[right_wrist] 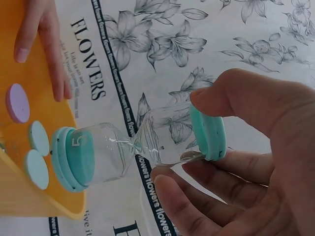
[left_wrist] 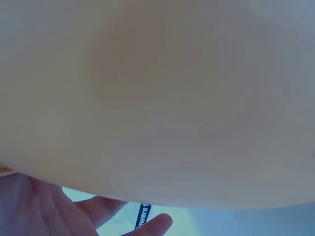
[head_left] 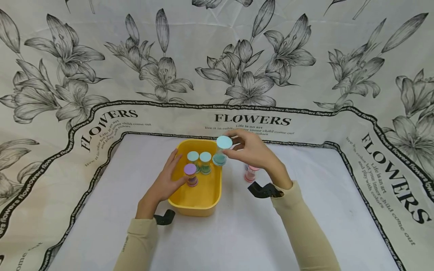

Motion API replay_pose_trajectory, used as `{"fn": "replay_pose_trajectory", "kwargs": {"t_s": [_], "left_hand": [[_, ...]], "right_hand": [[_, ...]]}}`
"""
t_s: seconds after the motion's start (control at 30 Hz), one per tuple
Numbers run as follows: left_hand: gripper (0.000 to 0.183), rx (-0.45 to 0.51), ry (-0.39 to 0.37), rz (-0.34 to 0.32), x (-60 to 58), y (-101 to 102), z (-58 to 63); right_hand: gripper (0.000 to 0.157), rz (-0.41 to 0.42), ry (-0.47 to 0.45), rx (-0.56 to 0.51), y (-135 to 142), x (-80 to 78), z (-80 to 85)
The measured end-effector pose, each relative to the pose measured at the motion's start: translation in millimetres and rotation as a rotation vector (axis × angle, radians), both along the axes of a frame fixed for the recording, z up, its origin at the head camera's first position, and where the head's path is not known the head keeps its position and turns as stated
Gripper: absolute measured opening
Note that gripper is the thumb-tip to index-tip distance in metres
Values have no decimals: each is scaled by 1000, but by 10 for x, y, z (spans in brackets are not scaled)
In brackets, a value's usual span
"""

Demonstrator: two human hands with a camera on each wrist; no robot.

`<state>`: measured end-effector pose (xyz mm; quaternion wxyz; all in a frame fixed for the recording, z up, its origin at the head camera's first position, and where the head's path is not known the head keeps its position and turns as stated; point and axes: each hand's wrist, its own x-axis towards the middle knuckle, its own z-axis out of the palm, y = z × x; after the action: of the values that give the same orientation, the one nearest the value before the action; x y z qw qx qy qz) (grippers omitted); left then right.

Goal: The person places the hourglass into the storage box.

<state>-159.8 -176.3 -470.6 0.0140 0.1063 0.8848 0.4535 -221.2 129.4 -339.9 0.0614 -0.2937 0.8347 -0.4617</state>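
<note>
My right hand (head_left: 252, 148) holds a sand timer (head_left: 220, 158) with teal caps above the right rim of the yellow bin (head_left: 198, 207). In the right wrist view, its thumb and fingers grip one cap (right_wrist: 211, 135), and the glass bulbs stick out toward the bin. My left hand (head_left: 166, 178) is at the bin's left side, fingers spread along the rim and thumb reaching inside beside a purple sand timer (head_left: 191, 175). Two green sand timers with light teal caps (head_left: 205, 162) stand beside it in the bin. In the left wrist view, a blurred pale surface covers most of the frame.
A pink sand timer (head_left: 251, 175) stands on the white table right of the bin, partly behind my right wrist, with a bluish one mostly hidden behind it. Flower-printed cloth (head_left: 251, 118) rises around the table's back and sides.
</note>
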Motion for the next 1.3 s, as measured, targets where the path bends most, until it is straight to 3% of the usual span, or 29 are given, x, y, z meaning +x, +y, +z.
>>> {"fn": "replay_pose_trajectory", "kwargs": {"t_s": [0.23,0.53,1.3], "left_hand": [[84,2,5,-1,2,-8,1],[83,5,5,-1,-8,-9,-6],[81,13,3,-2,-19,-18,-32]], "right_hand": [[50,69,-46,39,-228,-69,22],[42,226,-86,126,-459,-228,-121],[42,373,-132,378,-677,-332,-416]]}}
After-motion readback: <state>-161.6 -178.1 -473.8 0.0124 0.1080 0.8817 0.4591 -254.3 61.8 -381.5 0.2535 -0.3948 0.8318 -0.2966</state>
